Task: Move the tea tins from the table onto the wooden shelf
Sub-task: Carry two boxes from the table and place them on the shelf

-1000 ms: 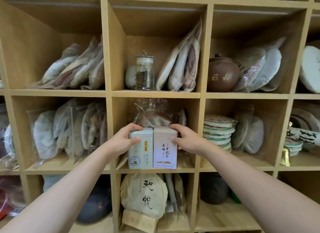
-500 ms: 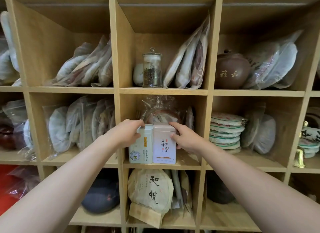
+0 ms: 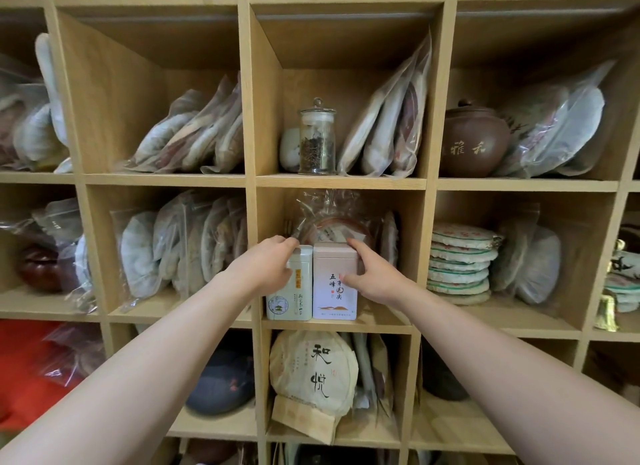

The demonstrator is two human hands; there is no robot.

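Both tins have slid deeper into the cubby since a second ago. Left of the pink tin (image 3: 334, 281), my left hand (image 3: 265, 270) grasps the white-green tin (image 3: 289, 293); my right hand (image 3: 370, 274) grasps the pink one (touching, on the wooden shelf (image 3: 337, 324)). Pushing further could crush the cellophane bundle (image 3: 332, 218) behind. Pink label reads 五峰.
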